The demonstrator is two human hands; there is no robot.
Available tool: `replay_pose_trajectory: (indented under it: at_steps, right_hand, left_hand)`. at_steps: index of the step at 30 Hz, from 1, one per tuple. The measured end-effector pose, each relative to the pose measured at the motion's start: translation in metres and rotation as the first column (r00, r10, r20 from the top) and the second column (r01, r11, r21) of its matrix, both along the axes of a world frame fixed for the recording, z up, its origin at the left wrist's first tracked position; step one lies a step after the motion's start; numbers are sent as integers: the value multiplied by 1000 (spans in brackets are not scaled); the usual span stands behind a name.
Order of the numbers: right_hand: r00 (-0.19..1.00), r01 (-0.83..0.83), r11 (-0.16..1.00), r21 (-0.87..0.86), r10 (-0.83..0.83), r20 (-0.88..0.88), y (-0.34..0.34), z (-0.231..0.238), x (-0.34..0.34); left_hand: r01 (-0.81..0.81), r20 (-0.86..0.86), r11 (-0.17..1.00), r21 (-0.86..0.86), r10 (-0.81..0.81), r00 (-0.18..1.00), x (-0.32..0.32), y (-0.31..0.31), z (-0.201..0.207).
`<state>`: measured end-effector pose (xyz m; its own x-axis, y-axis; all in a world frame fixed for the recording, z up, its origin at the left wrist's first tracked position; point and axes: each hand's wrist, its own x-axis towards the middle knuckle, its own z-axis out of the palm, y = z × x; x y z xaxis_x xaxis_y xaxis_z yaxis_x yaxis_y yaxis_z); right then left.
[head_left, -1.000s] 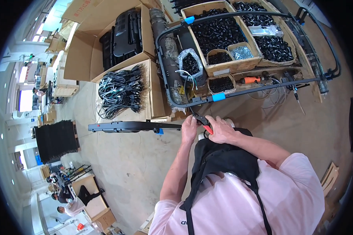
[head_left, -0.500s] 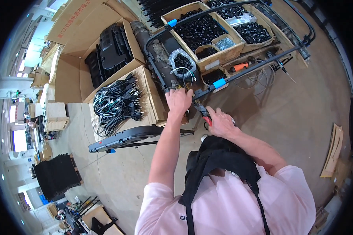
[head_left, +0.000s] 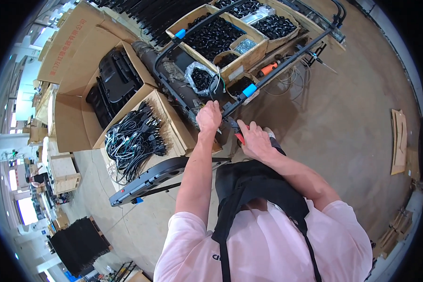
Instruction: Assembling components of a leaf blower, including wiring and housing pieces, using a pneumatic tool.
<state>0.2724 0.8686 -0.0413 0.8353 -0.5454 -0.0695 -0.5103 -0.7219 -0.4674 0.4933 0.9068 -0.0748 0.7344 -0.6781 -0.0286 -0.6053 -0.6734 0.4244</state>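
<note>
My left hand [head_left: 209, 116] is closed in a pinch around a thin dark cable that rises above the fingers, with white and green wire ends beside it. My right hand [head_left: 257, 141] grips pliers [head_left: 239, 136] with red handles, their jaws close to the corner of a black tubular frame [head_left: 263, 84]. Blue wraps sit on that frame's tube. What lies between the plier jaws is too small to make out. A clear plastic bag [head_left: 191, 75] of small black parts stands just beyond my left hand.
Wooden bins [head_left: 243, 61] of black parts stand beyond the frame, near an orange power tool [head_left: 268, 69]. To the left, a bundle of black cables [head_left: 136, 141] lies on a carton, beside an open cardboard box [head_left: 68, 122] with black plastic covers. A long black panel [head_left: 148, 181] stands nearer.
The view has shifted, so the bins and frame appear farther left. The cable's white wire end now stands more upright above my left hand. The pliers stay in my right hand.
</note>
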Motion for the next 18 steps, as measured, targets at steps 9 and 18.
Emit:
replay_pose_trajectory:
  at_steps: [9, 18]
  right_hand:
    - [972, 9, 992, -125, -38, -232, 26, 7, 25]
    - [973, -145, 424, 894, -102, 206, -31, -75, 3]
  left_hand:
    - [-112, -20, 992, 59, 113, 993, -3, -10, -3]
    - [-162, -75, 983, 88, 168, 983, 1, -14, -2]
